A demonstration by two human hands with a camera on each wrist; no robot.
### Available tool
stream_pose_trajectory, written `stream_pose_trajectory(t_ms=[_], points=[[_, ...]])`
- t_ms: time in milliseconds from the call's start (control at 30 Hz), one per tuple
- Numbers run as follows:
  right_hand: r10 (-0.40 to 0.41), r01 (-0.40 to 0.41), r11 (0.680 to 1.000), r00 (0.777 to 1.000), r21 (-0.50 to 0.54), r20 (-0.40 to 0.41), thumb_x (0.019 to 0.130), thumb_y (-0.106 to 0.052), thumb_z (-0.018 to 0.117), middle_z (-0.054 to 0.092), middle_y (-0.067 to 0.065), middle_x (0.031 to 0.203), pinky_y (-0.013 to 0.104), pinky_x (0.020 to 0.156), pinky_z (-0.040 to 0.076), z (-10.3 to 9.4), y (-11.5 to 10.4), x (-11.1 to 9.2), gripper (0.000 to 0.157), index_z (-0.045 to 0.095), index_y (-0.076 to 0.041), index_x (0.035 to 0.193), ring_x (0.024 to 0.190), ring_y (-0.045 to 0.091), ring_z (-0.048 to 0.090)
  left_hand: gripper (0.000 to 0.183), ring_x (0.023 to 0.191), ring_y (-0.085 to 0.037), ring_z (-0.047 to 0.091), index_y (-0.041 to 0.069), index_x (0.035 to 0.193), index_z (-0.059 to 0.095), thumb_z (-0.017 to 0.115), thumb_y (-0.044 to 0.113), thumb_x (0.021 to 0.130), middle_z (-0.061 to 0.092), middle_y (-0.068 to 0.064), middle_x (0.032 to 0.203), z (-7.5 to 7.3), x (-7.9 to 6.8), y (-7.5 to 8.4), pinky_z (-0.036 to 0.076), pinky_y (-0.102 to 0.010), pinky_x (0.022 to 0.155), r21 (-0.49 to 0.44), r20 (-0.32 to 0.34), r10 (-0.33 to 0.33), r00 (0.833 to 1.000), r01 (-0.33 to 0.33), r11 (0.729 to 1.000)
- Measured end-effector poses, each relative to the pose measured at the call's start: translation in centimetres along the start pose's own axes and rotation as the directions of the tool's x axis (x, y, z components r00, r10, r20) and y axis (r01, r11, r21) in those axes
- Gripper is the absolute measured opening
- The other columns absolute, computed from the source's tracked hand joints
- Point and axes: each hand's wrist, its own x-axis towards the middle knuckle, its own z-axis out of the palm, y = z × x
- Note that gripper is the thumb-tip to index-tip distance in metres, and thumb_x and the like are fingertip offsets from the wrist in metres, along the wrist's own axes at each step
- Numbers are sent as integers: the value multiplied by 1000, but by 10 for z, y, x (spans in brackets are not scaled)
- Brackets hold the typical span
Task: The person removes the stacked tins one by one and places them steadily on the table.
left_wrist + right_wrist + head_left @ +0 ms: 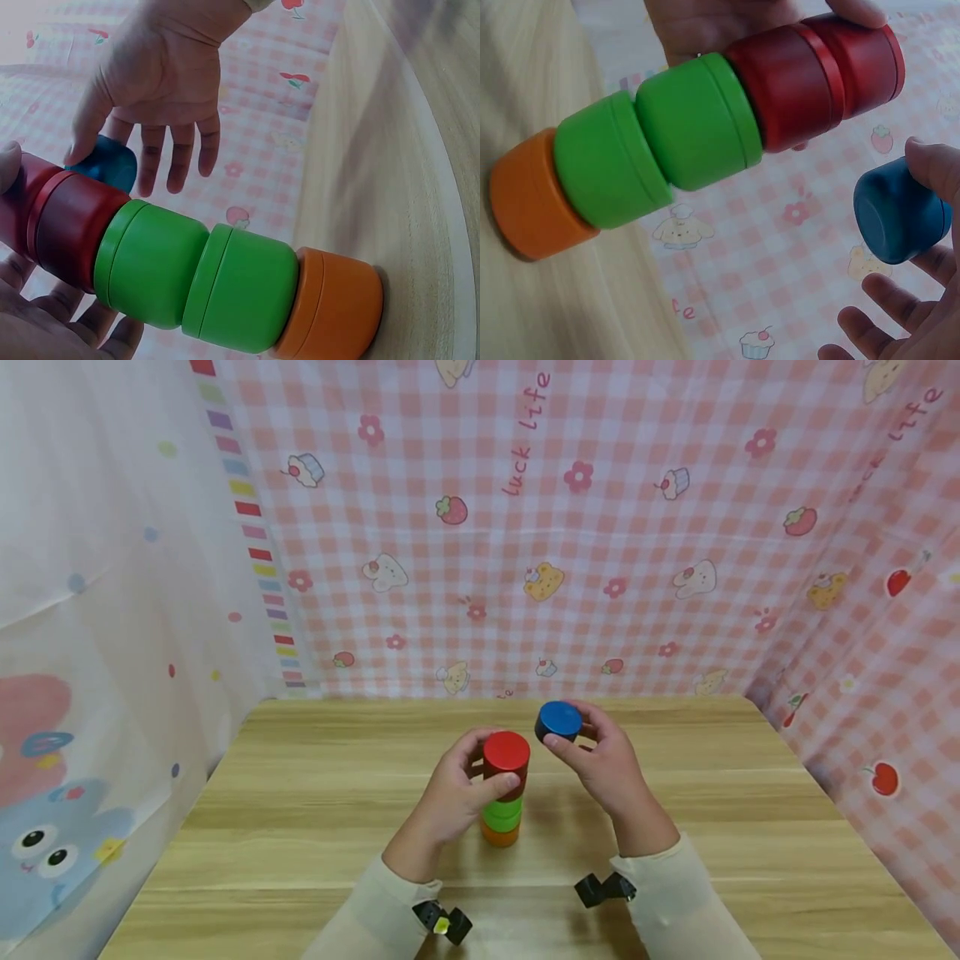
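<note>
A stack of small round lidded tins stands upright on the wooden table. An orange tin [536,195] is at the bottom, then two green tins [154,262], then two red tins [507,752] on top. My left hand [457,793] holds the uppermost red one, thumb in front and fingers behind. Just right of the stack's top, my right hand [611,764] pinches a blue tin [560,720] between thumb and fingers. It hangs clear of the stack in the right wrist view, its other fingers [896,300] spread below it.
The wooden table [315,810] reaches back to a pink checked cloth [480,543] hanging behind it. More cloth hangs at both sides. Small black wrist devices [603,888] sit at the cuffs of both cream sleeves [682,902].
</note>
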Motion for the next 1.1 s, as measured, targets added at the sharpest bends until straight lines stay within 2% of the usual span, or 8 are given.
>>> stream_pose_trajectory(t_ms=[367, 800, 1100], points=[[33, -33, 999, 999, -18, 8, 97, -29, 79, 51, 14, 155, 62, 115, 41, 1, 17, 2, 62, 53, -12, 152, 143, 41, 44, 51, 133, -24, 53, 16, 143, 57, 78, 16, 96, 63, -3, 139, 0, 0, -1, 39, -48, 114, -3, -3, -5, 1000, 5, 1000], [23, -20, 999, 998, -48, 60, 96, -30, 80, 57, 11, 150, 61, 114, 43, 9, 58, 13, 59, 57, -18, 150, 137, 37, 51, 49, 132, -24, 53, 15, 142, 58, 78, 15, 97, 63, -3, 139, 0, 0, -4, 40, -49, 114, -5, 2, 6, 1000, -6, 1000], [39, -36, 998, 996, -52, 74, 96, -32, 79, 57, 10, 151, 61, 114, 42, 14, 74, 15, 60, 57, -19, 150, 137, 36, 51, 48, 131, -24, 53, 13, 141, 58, 77, 14, 97, 63, -5, 138, -1, 0, -4, 40, -48, 114, 5, 9, 11, 1000, -11, 1000]])
